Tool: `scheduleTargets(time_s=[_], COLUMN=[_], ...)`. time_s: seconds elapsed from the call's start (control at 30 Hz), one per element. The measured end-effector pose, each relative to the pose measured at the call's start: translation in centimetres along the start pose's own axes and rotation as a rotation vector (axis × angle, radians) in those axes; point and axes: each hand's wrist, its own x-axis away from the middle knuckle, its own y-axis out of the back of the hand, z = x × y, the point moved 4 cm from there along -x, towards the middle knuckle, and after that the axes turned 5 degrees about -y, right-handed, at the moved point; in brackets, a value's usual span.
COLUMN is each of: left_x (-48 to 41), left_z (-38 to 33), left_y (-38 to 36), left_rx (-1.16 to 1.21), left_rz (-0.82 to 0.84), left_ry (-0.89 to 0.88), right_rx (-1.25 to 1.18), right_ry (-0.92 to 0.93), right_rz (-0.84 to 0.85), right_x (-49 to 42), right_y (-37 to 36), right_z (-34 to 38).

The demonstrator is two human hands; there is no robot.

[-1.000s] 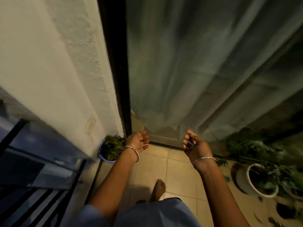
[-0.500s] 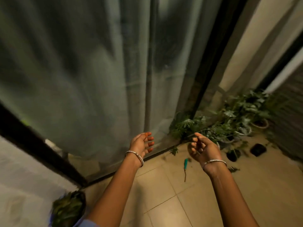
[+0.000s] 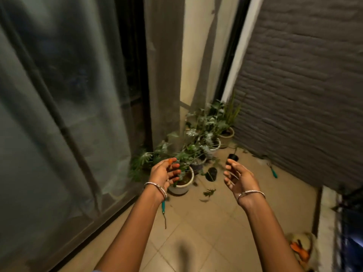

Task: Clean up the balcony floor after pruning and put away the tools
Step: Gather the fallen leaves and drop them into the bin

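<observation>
Teal-handled tool lies on the floor at the edge by the glass door, partly behind the left wrist. Second tool lies at the grey wall edge. Leaf cuttings lie beside the white pot. Left hand and right hand are raised, fingers loosely apart, holding nothing. Judgement: lift both tools by their handles first, then gather the cuttings.

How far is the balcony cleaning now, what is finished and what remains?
Little looks done. The left hand and right hand are open, holding nothing. Left on the floor: cut leaves, a teal-handled tool below the left wrist, a second teal tool near the grey wall.
</observation>
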Motion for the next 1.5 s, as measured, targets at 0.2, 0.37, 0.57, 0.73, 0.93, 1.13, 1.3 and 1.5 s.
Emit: scheduleTargets(time_s=[0.2, 0.37, 0.57, 0.73, 0.93, 1.13, 1.3, 1.5], left_x=[-1.8, -4.0, -8.3, -14.3, -21.3, -27.4, -31.5, -35.9], left_z=[3.2, 5.2, 7.5, 9.0, 9.2, 10.7, 14.0, 17.5], left_y=[-9.2, -15.4, -22.2, -29.0, -38.7, -47.5, -53.2, -61.6], left_rx=[-0.012, -0.073, -0.141, -0.172, -0.198, -0.269, -0.361, -0.398], left_rz=[0.094, 0.172, 0.264, 0.301, 0.362, 0.426, 0.467, 0.45], left_ry=[0.073, 0.1, 0.147, 0.201, 0.256, 0.269, 0.308, 0.337], right_rx=[-0.073, -0.149, -0.22, -0.262, -0.283, -0.292, -0.27, -0.275], right_ry=[0.056, 0.073, 0.087, 0.095, 0.115, 0.14, 0.132, 0.096], right_rz=[-0.098, -0.18, -0.269, -0.364, -0.426, -0.505, -0.579, -0.605], right_x=[-2.6, -5.1, -9.4, -14.6, -22.2, -28.6, -32.6, -39.2], right_y=[7.3, 11.9, 15.9, 19.5, 22.2, 24.2, 27.4, 32.8], right_z=[4.9, 7.2, 9.8, 13.6, 20.5, 25.2, 27.8, 32.5])
